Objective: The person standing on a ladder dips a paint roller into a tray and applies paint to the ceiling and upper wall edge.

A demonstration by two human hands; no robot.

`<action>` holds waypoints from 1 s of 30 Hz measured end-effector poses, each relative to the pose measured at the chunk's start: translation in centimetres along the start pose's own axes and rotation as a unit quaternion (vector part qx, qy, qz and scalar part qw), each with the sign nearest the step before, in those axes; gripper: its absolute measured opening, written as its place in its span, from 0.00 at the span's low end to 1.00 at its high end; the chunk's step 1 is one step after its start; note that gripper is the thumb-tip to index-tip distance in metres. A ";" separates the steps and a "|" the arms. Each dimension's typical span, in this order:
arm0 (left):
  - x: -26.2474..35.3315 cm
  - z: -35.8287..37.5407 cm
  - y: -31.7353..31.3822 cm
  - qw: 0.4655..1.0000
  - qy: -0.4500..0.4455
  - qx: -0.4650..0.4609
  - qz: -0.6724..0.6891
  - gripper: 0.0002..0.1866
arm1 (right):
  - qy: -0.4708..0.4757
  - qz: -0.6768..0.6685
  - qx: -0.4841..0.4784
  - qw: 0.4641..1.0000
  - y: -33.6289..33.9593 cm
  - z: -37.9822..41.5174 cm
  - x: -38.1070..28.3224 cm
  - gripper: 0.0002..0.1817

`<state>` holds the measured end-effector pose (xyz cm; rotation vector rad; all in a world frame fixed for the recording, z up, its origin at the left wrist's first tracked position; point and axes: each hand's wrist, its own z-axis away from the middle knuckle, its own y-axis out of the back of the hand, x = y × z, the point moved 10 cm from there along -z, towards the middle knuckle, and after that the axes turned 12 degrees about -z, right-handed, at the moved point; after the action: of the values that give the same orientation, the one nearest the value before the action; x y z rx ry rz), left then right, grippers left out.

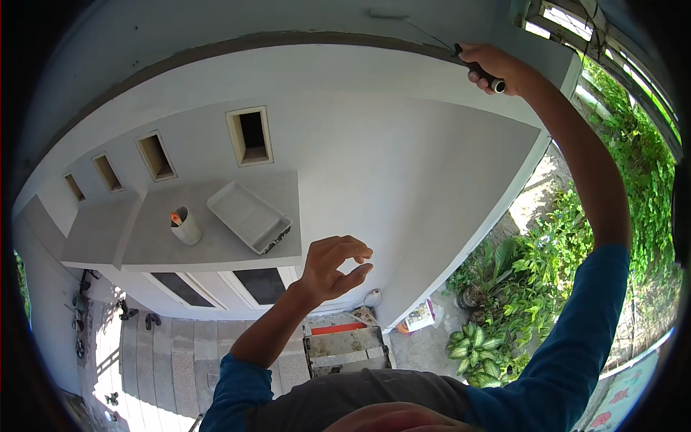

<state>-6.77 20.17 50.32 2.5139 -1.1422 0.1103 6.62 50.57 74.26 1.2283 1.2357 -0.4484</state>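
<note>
We've got a smooth, pale grey wall (pixel 425 158) under a darker grey overhead surface (pixel 237 21), with a flat grey ledge (pixel 147 241) jutting out. On the ledge: a shallow, rectangular white paint tray (pixel 247 216). The slim grey paint roller with thin wire frame and black handle (pixel 389 14) is up at the overhead surface, past the wall's top edge; can't confirm sleeve contact. Our right hand (pixel 493 68) is wrapped round the handle; our left hand (pixel 335 266) is empty, fingers curved, thumb apart. We'd keep pressure light and even, wrist loose, strokes parallel to the edge. Smallest: a white cylindrical cup (pixel 187 229) beside the tray, orange-handled brush (pixel 175 217) inside.
</note>
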 end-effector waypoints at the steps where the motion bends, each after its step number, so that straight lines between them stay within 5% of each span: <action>1: -0.3 0.3 -0.7 1.000 0.003 -0.013 0.004 0.12 | -0.023 -0.038 -0.013 0.999 -0.4 0.2 0.2 0.16; 6: -0.9 1.2 -2.5 0.997 0.039 -0.057 0.024 0.10 | 0.029 -0.157 0.012 0.987 -2.3 -1.8 -2.6 0.17; 12: -0.4 1.6 -1.5 0.997 0.049 -0.055 0.000 0.09 | 0.118 -0.082 0.068 0.987 1.5 -10.3 -10.4 0.12; 14: -0.4 1.4 -1.1 0.998 0.053 -0.045 0.007 0.09 | 0.115 -0.082 0.050 0.989 1.4 -10.3 -8.6 0.10; 16: -0.5 1.5 -1.5 0.997 0.052 -0.053 0.010 0.09 | 0.108 -0.080 0.034 0.990 1.4 -8.4 -6.1 0.19; 19: -0.6 1.7 -1.8 0.997 0.050 -0.057 0.019 0.09 | 0.063 -0.026 0.010 0.998 1.2 -2.6 -2.8 0.08; 21: -0.7 1.6 -2.3 0.997 0.048 -0.057 0.031 0.09 | -0.057 0.012 0.008 0.998 1.2 0.3 0.0 0.20; 27: -0.4 1.2 -2.8 0.998 0.023 -0.044 0.031 0.12 | 0.009 -0.034 -0.003 0.999 -1.1 -1.1 0.6 0.26; 30: -0.7 1.1 -2.2 0.998 0.034 -0.038 0.023 0.12 | 0.064 -0.099 0.014 0.993 -1.7 -3.9 -1.9 0.19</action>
<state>-5.72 21.52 48.46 2.3989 -1.1549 0.1598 2.76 52.80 75.73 1.1777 1.4733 -0.5407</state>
